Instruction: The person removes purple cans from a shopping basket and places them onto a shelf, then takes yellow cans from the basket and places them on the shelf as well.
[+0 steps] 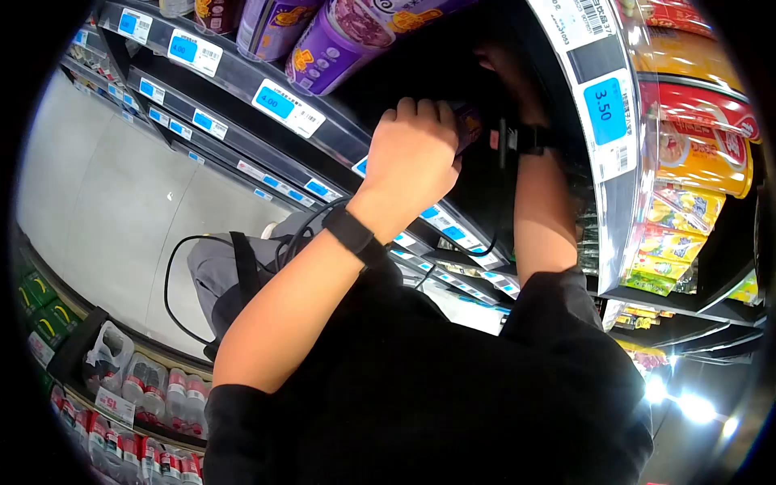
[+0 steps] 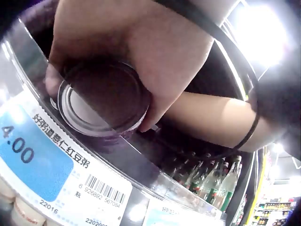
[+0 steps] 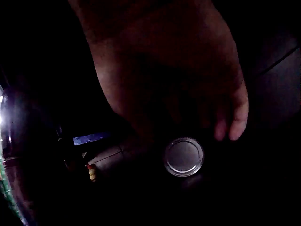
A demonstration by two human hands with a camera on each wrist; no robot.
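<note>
At the far left of the head view, bottled water (image 1: 153, 380) stands on a low rack across the aisle. Moving right, a blue 4.00 price label (image 1: 275, 103) sits on a shelf rail, with a row of purple tins (image 1: 323, 52) stacked just behind it.

Your left hand (image 1: 412, 158) is raised to the front edge of the dark shelf below that row. Its fingers and thumb are curled round a purple can (image 1: 467, 125). The left wrist view confirms the wrap: the can's metal end faces the camera directly above the shelf rail.

Your right hand (image 1: 509, 73) reaches deeper into the same shelf, above and behind the left hand. In the right wrist view its fingers (image 3: 235, 122) point down just beside the silver end of a second can (image 3: 183, 156) at the back of the shelf. The shelf is too dark to tell whether this hand grips or only nears that can.

Further right, a 3.50 price label (image 1: 606, 109) marks an upright divider, with snack packets (image 1: 695, 153) racked beyond it.
</note>
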